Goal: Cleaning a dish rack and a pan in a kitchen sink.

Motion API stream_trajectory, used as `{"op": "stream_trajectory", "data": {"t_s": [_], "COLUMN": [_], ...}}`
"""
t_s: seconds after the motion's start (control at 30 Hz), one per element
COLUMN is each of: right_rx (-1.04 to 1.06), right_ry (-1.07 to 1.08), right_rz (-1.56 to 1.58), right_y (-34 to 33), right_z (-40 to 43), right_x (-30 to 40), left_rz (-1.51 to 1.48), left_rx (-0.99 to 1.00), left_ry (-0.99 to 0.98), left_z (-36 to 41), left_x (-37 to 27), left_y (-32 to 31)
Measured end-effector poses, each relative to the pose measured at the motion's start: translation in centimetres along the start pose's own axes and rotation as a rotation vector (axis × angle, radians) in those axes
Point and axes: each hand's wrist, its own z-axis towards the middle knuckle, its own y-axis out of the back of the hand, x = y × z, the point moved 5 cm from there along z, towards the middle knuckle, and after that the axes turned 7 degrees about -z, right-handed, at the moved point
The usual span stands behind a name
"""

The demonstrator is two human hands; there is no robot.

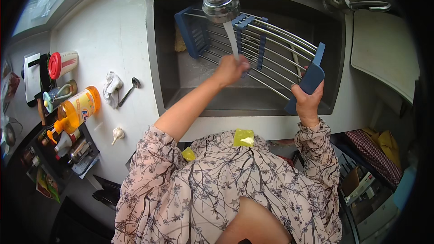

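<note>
An extendable drain rack of metal rods with blue plastic ends point(312, 74) lies tilted in the dark sink point(217, 112). My right hand point(309, 100) grips its right blue end, thumb on the near face. Water runs from the chrome faucet point(221, 6) down onto my left hand point(234, 69), which is at the middle rods near the blue cross-pieces. The fingers of this hand are blurred and partly hidden, so whether they hold a rod or anything else does not show. Behind the rack's left end, a brownish piece point(179, 39) shows at the sink wall.
Left of the sink, the white counter holds a ladle point(130, 89), a crumpled cloth point(112, 88), a garlic bulb point(117, 135), an orange pump bottle point(79, 108) and a red-lidded container point(62, 64). A white board point(383, 51) is at the right.
</note>
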Motion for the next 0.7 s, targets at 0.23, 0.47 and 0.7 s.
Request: {"op": "stream_trajectory", "data": {"t_s": [0.23, 0.47, 0.7], "right_rx": [0.037, 0.076, 0.102], "right_ry": [0.034, -0.009, -0.094], "right_rz": [-0.045, -0.049, -0.065], "right_y": [-0.4, -0.2, -0.2], "right_z": [-0.5, 0.9, 1.7], "right_x": [1.4, 1.8, 1.4], "left_rz": [0.236, 0.100, 0.129], "left_rx": [-0.048, 0.089, 0.040], "left_ry": [0.025, -0.336, -0.051], "left_z": [1.0, 1.1, 1.1], "left_x": [4.7, -1.6, 2.5], "left_y": [3.9, 0.3, 3.1]}}
